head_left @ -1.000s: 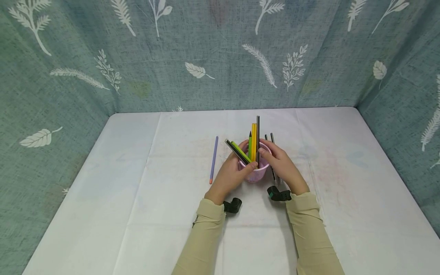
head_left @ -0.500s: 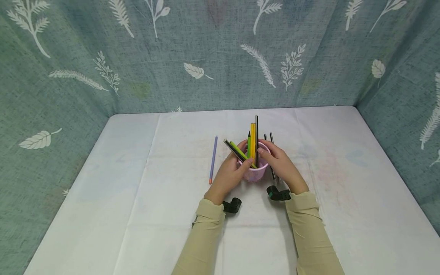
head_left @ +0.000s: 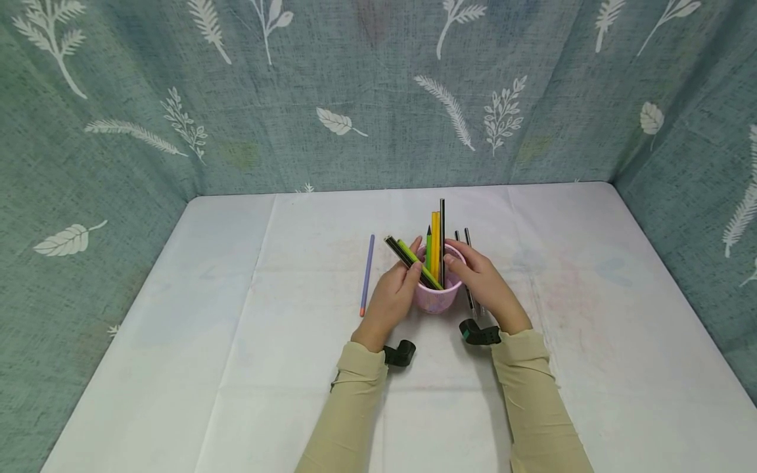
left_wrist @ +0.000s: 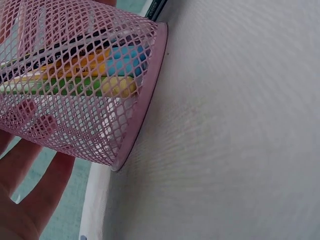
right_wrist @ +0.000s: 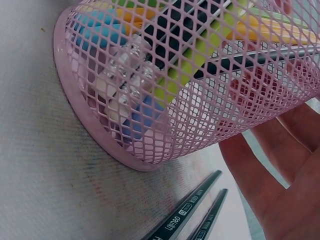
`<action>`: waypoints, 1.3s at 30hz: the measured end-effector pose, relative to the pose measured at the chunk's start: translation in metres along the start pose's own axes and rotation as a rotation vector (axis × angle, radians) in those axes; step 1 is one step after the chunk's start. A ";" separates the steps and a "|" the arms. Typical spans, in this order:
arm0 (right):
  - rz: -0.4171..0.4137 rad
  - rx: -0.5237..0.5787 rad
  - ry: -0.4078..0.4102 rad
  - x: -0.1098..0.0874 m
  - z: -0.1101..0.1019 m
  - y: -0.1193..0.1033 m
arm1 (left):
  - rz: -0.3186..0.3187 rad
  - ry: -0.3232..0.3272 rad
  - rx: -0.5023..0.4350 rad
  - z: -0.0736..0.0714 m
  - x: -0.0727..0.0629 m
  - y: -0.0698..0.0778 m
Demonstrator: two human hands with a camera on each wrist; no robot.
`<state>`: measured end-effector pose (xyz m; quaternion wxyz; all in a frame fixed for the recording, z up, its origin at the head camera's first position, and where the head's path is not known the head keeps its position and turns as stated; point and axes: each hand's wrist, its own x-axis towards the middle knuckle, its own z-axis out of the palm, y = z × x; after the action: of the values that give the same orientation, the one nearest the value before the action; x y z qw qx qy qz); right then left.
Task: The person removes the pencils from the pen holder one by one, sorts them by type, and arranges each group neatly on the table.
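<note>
A pink mesh pencil cup [head_left: 434, 301] stands on the table between my hands, holding several pencils. Inside, yellow pencils [head_left: 435, 246], a green one [head_left: 428, 249] and a black one [head_left: 442, 230] are nearly upright. A black pencil [head_left: 397, 249] and a lime-green one lean out over the left rim. My left hand [head_left: 390, 295] holds the cup's left side, its thumb against the leaning pencils. Through the mesh in the left wrist view, fingertips [left_wrist: 42, 125] show on the far side. My right hand [head_left: 487, 279] grips the cup's right side, thumb at the rim.
A purple pencil [head_left: 368, 272] with an orange end lies left of the cup. Two dark pencils [right_wrist: 182, 212] lie to its right, partly covered by my right hand in the head view. The white-covered table [head_left: 284, 368] meets a leaf-patterned curtain [head_left: 266, 131] behind.
My left thumb has shifted from the cup's front rim, up and left onto the leaning pencils, which have moved slightly. The right hand still grips the cup.
</note>
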<state>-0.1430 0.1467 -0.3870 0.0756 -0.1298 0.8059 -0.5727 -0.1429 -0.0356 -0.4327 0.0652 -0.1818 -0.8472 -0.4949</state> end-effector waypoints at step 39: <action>-0.043 -0.005 0.025 0.012 0.000 0.033 | 0.050 0.073 -0.039 -0.001 0.001 -0.003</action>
<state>-0.1582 0.1539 -0.4176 0.0527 -0.1400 0.8054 -0.5736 -0.1452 -0.0374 -0.4342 0.1048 -0.1862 -0.8295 -0.5160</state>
